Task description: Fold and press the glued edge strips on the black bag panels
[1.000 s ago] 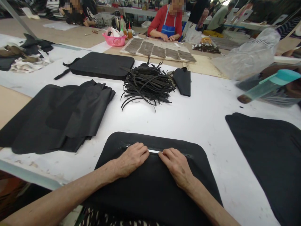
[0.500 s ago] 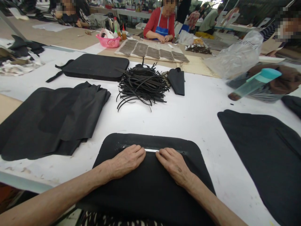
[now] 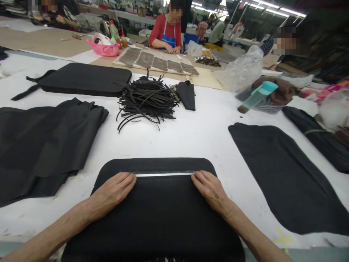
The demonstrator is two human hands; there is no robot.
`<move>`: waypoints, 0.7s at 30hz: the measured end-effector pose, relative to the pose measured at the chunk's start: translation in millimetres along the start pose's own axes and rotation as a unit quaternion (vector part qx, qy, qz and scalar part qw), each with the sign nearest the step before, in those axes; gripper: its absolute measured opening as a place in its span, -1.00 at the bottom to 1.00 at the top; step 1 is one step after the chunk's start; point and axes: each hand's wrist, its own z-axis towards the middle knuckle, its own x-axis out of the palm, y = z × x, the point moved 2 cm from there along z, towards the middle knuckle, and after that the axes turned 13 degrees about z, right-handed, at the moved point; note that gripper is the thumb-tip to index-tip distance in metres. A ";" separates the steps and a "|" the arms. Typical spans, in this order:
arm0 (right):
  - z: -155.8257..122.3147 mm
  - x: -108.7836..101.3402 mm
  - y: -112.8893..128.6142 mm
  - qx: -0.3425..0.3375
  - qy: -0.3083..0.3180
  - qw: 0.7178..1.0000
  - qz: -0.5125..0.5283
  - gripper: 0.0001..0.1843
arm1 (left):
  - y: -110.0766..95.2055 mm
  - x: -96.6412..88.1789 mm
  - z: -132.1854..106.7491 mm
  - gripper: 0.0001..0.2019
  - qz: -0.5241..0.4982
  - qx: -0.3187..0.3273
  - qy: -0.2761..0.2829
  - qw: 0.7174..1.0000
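A black leather-like panel [image 3: 152,218] with rounded corners lies in front of me on the table. Across its upper part runs a narrow white strip [image 3: 163,175]. My left hand [image 3: 117,187] presses on the panel at the strip's left end, fingers together and bent. At the right end of the strip, my right hand [image 3: 209,187] does the same, fingertips curled down on the black material. The thumbs and what lies under the fingertips are mostly hidden.
Stacked black sheets [image 3: 46,145] lie left, a thick black pad [image 3: 87,80] behind them. A heap of thin black strips [image 3: 148,96] sits mid-table. Another black panel [image 3: 286,174] and a turquoise-capped bottle [image 3: 259,95] are right. A co-worker in red [image 3: 167,32] sits opposite.
My hands have slid apart along the white strip, baring more of it between them. The panel's surface under them looks flatter. The view has turned to the right.
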 end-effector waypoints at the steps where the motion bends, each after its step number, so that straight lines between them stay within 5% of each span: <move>1: -3.6 -0.2 -1.6 0.012 -0.005 1.000 -0.003 -0.71 | 0.5 0.9 -3.4 -0.59 0.004 -0.003 -0.005 1.000; 8: -15.3 2.0 -4.4 0.138 -0.066 0.987 0.054 -0.68 | 0.8 8.7 -12.6 -0.55 -0.013 -0.033 -0.032 0.999; 13: -10.5 2.1 1.4 0.088 -0.010 0.996 0.030 -0.62 | 2.7 10.8 -11.5 -0.55 -0.033 -0.033 -0.029 0.999; 21: -26.0 17.6 -8.7 0.076 -0.063 0.995 0.013 -0.60 | 6.5 4.3 -18.5 -0.62 -0.134 -0.136 0.012 0.982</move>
